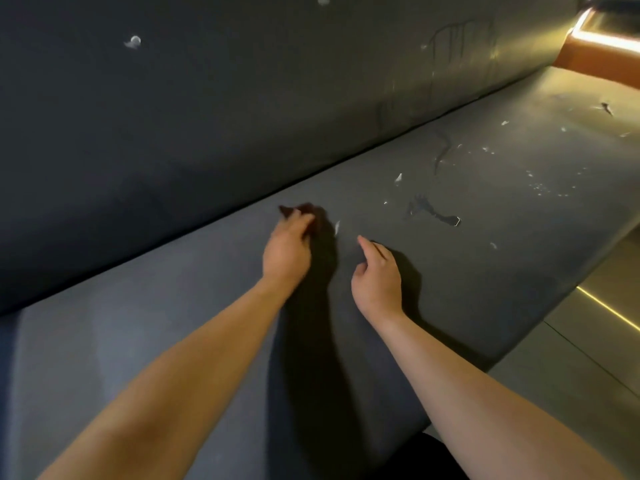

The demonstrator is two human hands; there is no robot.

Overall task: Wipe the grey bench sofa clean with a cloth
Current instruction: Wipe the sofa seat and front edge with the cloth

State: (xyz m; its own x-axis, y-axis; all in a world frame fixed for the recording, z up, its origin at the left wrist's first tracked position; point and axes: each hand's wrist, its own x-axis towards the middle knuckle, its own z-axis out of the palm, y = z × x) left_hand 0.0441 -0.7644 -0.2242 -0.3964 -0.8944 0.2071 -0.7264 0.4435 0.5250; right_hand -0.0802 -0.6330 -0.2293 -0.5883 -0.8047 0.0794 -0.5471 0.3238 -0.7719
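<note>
Your L hand (287,251) and R hand (377,282): bare, as are both forearms (194,358) to the frame edge. Dark garment (433,460) shows at btm centre, betw. your forearms.

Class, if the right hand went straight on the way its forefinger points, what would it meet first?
Most likely the small white scrap lying on the seat, just ahead of the right hand; depth is hard to judge.

left hand (289,247): over grey bench sofa seat (173,341), fingers curled, dark bit (285,211) at tips | right hand (377,271): just right of it, index out | white flecks (399,177): further right of it
</note>
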